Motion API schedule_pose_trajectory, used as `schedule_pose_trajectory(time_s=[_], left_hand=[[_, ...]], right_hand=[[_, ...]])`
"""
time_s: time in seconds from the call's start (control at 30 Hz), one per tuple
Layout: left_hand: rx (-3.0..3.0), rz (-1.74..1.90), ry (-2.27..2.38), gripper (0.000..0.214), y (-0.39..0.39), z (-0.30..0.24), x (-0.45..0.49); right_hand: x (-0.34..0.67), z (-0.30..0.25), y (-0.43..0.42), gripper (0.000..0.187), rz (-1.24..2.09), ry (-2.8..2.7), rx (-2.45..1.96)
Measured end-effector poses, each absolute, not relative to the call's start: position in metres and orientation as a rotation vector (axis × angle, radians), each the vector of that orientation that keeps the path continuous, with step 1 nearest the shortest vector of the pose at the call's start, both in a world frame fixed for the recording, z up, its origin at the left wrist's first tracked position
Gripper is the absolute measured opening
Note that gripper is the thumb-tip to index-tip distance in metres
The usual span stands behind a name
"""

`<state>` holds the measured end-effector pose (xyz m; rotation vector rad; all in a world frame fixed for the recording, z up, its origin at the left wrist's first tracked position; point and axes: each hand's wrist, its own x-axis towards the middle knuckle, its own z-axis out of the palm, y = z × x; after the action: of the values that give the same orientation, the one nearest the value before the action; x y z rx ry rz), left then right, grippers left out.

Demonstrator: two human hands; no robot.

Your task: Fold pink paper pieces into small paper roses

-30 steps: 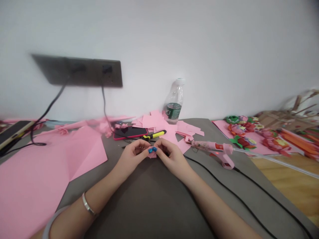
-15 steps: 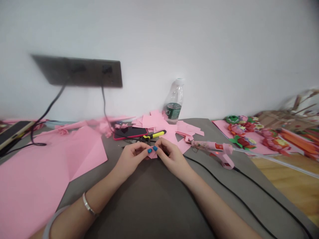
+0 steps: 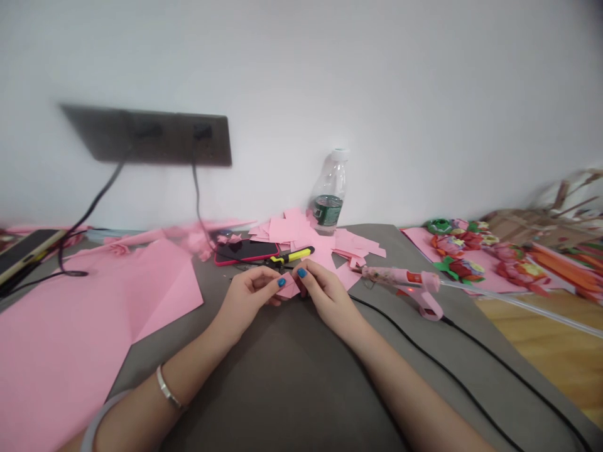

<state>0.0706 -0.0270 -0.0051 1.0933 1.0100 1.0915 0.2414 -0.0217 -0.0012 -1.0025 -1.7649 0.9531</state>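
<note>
A small piece of pink paper (image 3: pixel 289 287) is held up between my two hands, above the grey table. My left hand (image 3: pixel 254 294) pinches its left side between thumb and fingers. At its right edge, my right hand (image 3: pixel 325 295) is closed in a pinch, thumb against the fingers. Behind the hands lie a yellow and black cutting tool (image 3: pixel 296 254) and a phone with a pink edge (image 3: pixel 247 250). A loose pile of pink paper pieces (image 3: pixel 282 230) spreads beyond them.
A pink glue gun (image 3: pixel 400 277) with a lit red light lies to the right, its black cord (image 3: pixel 499 362) crossing the table. Large pink sheets (image 3: pixel 70 314) cover the left. A water bottle (image 3: pixel 328 194) stands by the wall. Colourful paper flowers (image 3: pixel 464 248) sit at far right.
My thumbs have moved apart, the right one shifting a little to the right and up. More of the pink paper shows between my hands.
</note>
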Motion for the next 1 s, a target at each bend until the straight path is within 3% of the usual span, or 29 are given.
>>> schedule_pose_trajectory(time_s=[0.3,0.6,0.77,1.0], left_hand=[[1.055,1.045,1.003,0.031,-0.029,0.0,0.07],[1.031,1.09,1.053,0.035,-0.028,-0.004,0.07],[1.022,1.152,1.077,0.033,-0.028,-0.006,0.069],[0.973,1.103,1.055,0.032,-0.027,-0.004,0.068]], right_hand=[[0.241,-0.005,-0.019,0.016,0.993,-1.729,-1.065],[0.24,0.002,-0.025,0.008,0.588,-1.808,-1.052],[0.238,-0.001,-0.03,0.023,0.596,-1.919,-1.121],[0.239,-0.003,-0.025,0.021,0.599,-1.968,-1.041]])
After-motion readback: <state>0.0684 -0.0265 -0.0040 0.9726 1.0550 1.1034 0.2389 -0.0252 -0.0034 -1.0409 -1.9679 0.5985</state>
